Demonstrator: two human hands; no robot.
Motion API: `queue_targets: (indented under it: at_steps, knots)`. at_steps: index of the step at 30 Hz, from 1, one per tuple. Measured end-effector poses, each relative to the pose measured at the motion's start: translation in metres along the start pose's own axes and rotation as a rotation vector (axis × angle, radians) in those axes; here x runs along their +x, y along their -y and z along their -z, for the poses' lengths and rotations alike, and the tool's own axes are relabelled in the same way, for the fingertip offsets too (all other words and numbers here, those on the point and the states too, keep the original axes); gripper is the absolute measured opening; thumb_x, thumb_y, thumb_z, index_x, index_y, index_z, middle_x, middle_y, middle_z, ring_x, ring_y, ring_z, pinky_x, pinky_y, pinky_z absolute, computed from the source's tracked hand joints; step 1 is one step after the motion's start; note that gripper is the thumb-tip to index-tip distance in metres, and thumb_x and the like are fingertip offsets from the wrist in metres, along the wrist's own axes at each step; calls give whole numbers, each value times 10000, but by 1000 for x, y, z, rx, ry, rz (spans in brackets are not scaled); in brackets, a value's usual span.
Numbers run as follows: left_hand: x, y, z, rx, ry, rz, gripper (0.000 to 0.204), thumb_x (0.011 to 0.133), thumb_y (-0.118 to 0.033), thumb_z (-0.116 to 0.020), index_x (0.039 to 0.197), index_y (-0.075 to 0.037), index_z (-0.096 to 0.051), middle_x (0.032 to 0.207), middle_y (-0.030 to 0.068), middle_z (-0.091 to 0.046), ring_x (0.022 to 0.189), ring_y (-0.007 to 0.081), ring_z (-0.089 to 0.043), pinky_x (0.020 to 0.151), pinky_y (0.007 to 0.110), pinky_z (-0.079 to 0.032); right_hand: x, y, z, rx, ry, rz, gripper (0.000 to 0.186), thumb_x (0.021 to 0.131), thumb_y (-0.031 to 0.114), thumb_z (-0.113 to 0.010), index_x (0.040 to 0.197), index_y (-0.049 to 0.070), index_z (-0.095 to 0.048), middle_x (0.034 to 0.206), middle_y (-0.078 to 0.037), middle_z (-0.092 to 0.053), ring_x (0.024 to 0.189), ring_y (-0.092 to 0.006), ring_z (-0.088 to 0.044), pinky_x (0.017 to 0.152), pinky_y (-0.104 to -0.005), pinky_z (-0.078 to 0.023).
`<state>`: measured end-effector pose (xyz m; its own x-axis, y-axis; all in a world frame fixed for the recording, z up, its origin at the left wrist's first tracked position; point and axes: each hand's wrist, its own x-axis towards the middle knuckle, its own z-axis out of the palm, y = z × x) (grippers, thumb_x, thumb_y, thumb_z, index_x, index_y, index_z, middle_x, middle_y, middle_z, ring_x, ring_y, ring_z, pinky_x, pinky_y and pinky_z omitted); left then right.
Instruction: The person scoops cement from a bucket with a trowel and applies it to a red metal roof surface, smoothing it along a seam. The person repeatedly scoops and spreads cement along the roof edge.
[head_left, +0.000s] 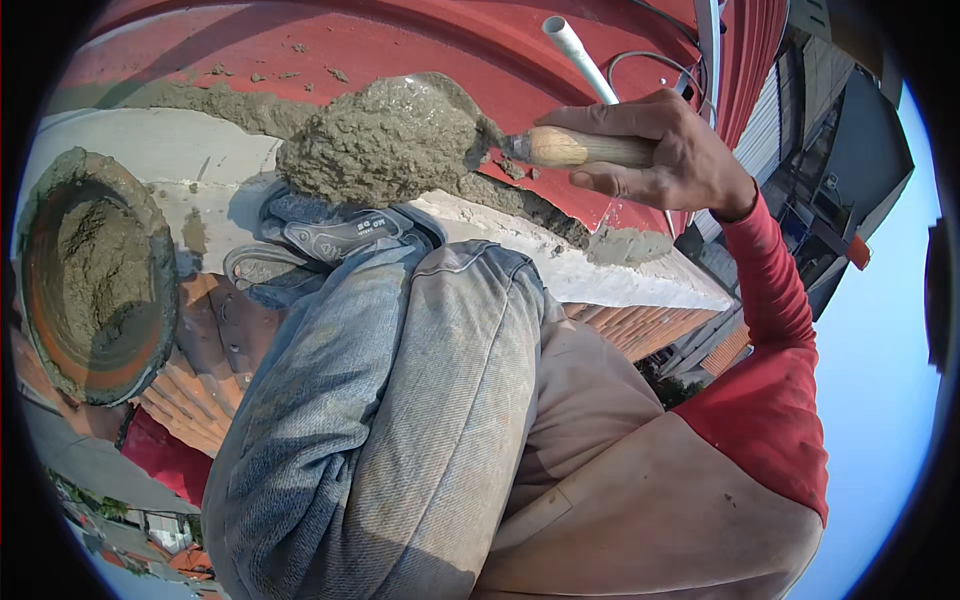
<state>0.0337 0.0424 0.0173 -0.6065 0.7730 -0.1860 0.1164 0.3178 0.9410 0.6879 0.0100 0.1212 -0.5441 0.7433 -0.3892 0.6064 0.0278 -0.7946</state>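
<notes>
My right hand (690,150) is closed round the wooden handle of a trowel (580,148). Its blade is hidden under a big heap of wet grey mortar (390,140), held above the edge of a pale ledge (600,275). A strip of mortar (230,108) runs along the joint between this ledge and the red metal roof (420,50). At the left stands a round basin (160,250), its rim crusted, with more mortar (105,265) inside. My left hand does not show; some red cloth (165,455) appears below the basin.
My bent knees in jeans (400,400) and sandalled feet (340,235) take up the middle, close to the ledge. A white pipe (580,58) and a dark cable (650,57) lie beyond my right hand. Orange roof tiles (200,390) lie below the ledge, with buildings further down.
</notes>
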Motion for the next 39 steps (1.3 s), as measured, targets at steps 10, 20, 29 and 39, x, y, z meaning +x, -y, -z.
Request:
queue_targets:
  at_steps: [10,20,29,39]
  knots:
    - [7,24,-26,-9,41,28,509,1031,-343,-418,1407,-5,-473,1376,133,-540,1211,256,-552,1017,399,-449,-78,34,-22,-796,267,-569,380,823,170,-749,1190,95,-687,749,-102,-696,628,-247,-685,586,-377,-540]
    - [-23,-15,-43,-252,-15,59,513,1029,-357,-434,1391,2,-488,1348,121,-559,1179,231,-564,994,373,-455,165,118,6,-609,-118,355,417,869,189,-700,1233,16,-593,944,-151,-698,780,-272,-721,630,-360,-576]
    - [-46,-32,-28,-315,-124,45,492,1026,-370,-454,1349,-6,-525,1262,95,-603,1102,214,-591,958,353,-466,288,127,-101,-672,-37,771,198,874,229,-628,858,34,-661,724,-160,-644,715,-308,-684,635,-423,-551]
    - [-45,-34,-37,-373,-174,57,468,1023,-370,-467,1292,2,-560,1231,95,-618,1092,217,-596,962,355,-459,266,106,-113,109,509,41,448,943,412,-641,1190,43,-697,826,-158,-709,760,-208,-668,725,-371,-521]
